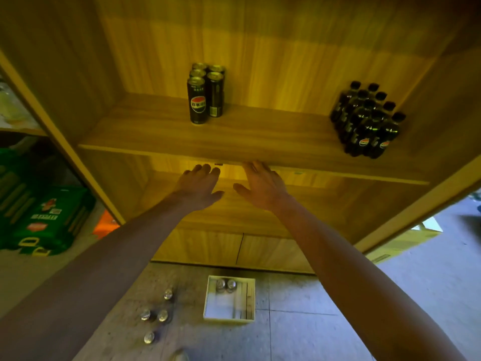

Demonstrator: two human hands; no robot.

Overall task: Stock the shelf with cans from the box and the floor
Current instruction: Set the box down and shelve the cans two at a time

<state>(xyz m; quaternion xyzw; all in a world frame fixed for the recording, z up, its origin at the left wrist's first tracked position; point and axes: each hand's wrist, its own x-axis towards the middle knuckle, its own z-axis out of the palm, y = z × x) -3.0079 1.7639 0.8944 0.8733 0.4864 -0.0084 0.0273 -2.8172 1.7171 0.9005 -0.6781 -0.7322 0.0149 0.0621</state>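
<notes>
Both hands are empty and extended toward the front edge of the shelf board (234,142). The left hand (199,185) is flat with fingers loosely spread, palm down, thumb pointing right; its fingertips reach the underside of the front edge, though contact cannot be confirmed. The right hand (261,185) mirrors it, fingers extended and slightly parted, thumb pointing left, fingertips at or just under the same edge. Neither hand grips a can. Judged from this, the step in hand falls between placements: no can is being carried, and the next pickup has not begun. On the board, left of centre, stands a cluster of 5 dark cans (205,93), upright in 2 rows running front to back. At the far right of the same board sits a pack of dark bottles (365,121), well apart from the cans. On the floor below, a white box (230,298) holds 2 cans (226,285) at its far end. To the left of the box, 4 loose cans (157,315) stand upright on the floor. The next move calls for lowering both hands to the box or the floor, closing on a can, and setting it upright beside the existing cluster.
</notes>
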